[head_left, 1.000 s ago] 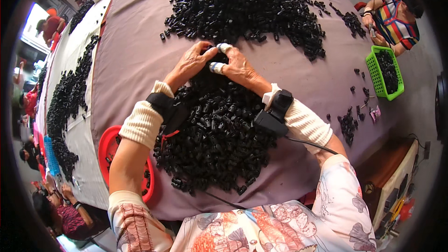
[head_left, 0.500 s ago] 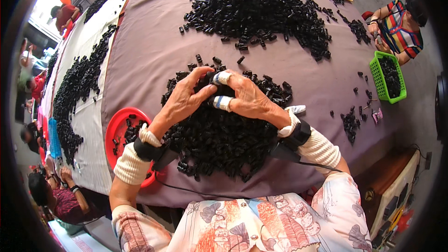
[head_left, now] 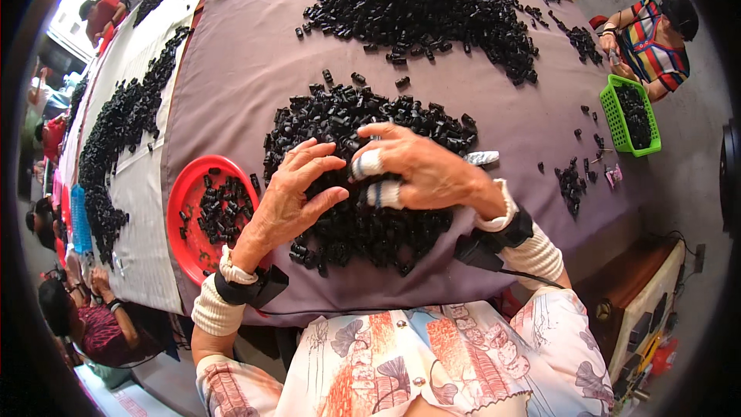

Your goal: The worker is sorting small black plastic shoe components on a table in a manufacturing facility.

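Observation:
A large pile of small black plastic parts (head_left: 370,239) lies on the cloth in front of me, each a short, roughly cylindrical piece. Over the left of this pile is my left hand (head_left: 297,189), fingers bent and apart, nothing visible in it. My right hand (head_left: 432,170) hovers just right of it, palm down, with white tape around its thumb and a finger. Its fingers are apart too, and I see no part between them. The hands do not touch each other. Both wrists carry knitted cuffs and black straps.
A red plastic tray (head_left: 179,243) with some black parts sits left of the pile. Beyond lies a bigger heap (head_left: 424,4). A green basket (head_left: 654,139) stands at right beside a person in stripes (head_left: 656,46). A small white object (head_left: 482,157) touches the pile's right edge.
My hands were together with the fingers meeting above the pile; now they have parted and opened. The left hand has come lower and nearer me. The view has shifted slightly.

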`<state>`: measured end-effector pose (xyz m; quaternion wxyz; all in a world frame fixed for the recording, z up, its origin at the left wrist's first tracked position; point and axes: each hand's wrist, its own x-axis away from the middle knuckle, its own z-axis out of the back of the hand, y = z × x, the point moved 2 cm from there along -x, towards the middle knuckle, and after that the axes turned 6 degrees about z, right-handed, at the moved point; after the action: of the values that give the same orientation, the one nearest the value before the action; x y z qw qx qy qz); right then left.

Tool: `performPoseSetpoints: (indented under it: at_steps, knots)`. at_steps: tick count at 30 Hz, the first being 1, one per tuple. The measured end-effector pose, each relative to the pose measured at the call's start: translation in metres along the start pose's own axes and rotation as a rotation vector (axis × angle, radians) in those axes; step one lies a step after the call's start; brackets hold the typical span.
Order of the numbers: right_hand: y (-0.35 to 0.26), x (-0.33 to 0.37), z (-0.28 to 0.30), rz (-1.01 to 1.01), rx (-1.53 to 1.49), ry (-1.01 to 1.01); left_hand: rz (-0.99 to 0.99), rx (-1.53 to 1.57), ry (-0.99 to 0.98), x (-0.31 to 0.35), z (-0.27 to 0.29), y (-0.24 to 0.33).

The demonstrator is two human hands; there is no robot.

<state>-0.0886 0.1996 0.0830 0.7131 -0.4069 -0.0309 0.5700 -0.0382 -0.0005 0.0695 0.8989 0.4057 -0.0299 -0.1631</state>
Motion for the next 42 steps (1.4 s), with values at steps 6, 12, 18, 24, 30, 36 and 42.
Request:
performPoseSetpoints:
  at_steps: [6, 12, 18, 24, 30, 36, 42]
  knots:
    - [0.024, 0.068, 0.074, -0.516, 0.161, 0.127, -0.012, -0.101, 0.114, 0.028, 0.014, 0.009]
    - [0.042, 0.131, 0.053, -0.811, 0.405, 0.02, 0.312, 0.057, 0.316, 0.071, 0.029, -0.025]
    - [0.057, 0.123, 0.035, -0.58, 0.586, 0.025, 0.491, 0.118, 0.407, 0.118, 0.033, -0.043]
    - [0.057, 0.118, 0.053, -0.502, 0.532, -0.099, 0.497, 0.028, 0.323, 0.109, 0.014, -0.067]
    - [0.041, 0.083, 0.079, -0.29, 0.687, -0.043, 0.565, 0.006, 0.401, 0.122, 0.011, -0.078]
    - [0.01, 0.108, 0.111, -0.679, 0.44, 0.12, 0.424, -0.013, 0.44, 0.113, 0.003, -0.072]
    - [0.082, 0.184, 0.086, -0.96, 0.472, 0.512, 0.411, -0.121, 0.449, 0.104, -0.004, -0.064]
